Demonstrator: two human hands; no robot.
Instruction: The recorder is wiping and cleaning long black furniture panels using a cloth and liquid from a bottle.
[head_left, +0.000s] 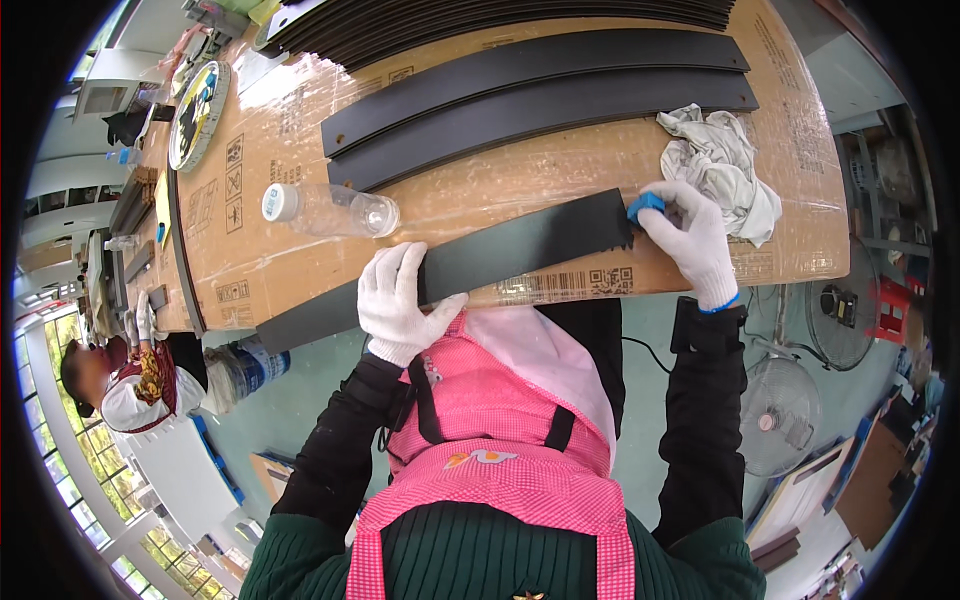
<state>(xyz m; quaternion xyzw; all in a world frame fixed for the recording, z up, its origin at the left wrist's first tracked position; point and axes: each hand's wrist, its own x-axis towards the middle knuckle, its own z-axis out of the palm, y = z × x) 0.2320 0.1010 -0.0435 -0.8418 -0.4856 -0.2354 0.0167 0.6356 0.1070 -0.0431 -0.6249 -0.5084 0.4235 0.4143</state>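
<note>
Two hands are at work, both in white gloves. The left hand (397,303) grips one long dark strip (525,240) across its width, fingers over the top and thumb at the near edge. The right hand (693,240) pinches one small blue block (647,206) between thumb and fingers, right at the strip's right end; whether block and strip touch, I cannot tell. The strip runs slantwise from beyond the left hand's outer side up to the right hand, its left end jutting past the near edge of the cardboard-covered tabletop (260,245).

Just beyond the left hand lies one clear bottle (335,208) on its side, its pale cap pointing left. Just beyond the right hand is one crumpled white cloth (715,165). Farther out, ahead of both hands, two dark panels (540,90) lie overlapping, and past them one stack of dark pieces (500,25), too many to count. Far ahead and left of the left hand sits one round tray (180,163) of small items.

Well left of the left hand is one other person (165,385); well right of the right hand stand two fans (780,415).
</note>
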